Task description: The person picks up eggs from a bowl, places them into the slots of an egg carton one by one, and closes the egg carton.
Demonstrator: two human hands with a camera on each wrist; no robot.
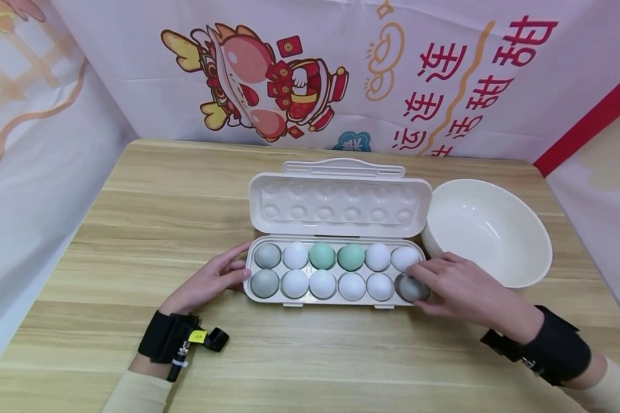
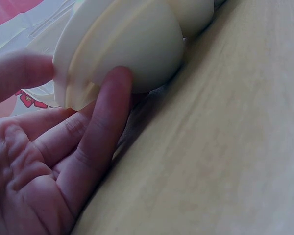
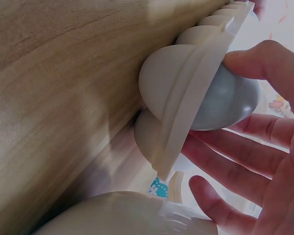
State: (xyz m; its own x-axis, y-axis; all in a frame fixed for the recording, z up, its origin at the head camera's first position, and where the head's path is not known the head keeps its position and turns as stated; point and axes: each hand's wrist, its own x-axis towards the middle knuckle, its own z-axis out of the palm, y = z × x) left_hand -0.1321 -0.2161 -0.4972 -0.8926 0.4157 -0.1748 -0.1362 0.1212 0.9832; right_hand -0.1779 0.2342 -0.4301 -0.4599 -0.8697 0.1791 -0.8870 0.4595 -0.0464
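An open egg carton [image 1: 310, 301] of white plastic lies on the table, its two rows of cups filled with eggs. At its left end, my left hand [image 1: 214, 281] grips the carton, the thumb at the rim and a fingertip on the outside of an end cup in the left wrist view. My right hand [image 1: 460, 287] holds a grey egg [image 3: 230, 98] at the front right cup, with thumb and fingers around its sides. The egg's lower part is hidden in the cup. White eggs [image 1: 351, 285], two green eggs [image 1: 322, 255] and grey eggs [image 1: 264, 283] fill the other cups.
The carton's lid [image 1: 341, 206] stands raised behind the egg rows. Close to its right side is a large white bowl [image 1: 516, 229], just beyond my right hand. A printed cloth [image 1: 310, 74] hangs along the back edge of the wooden table [image 1: 299, 367].
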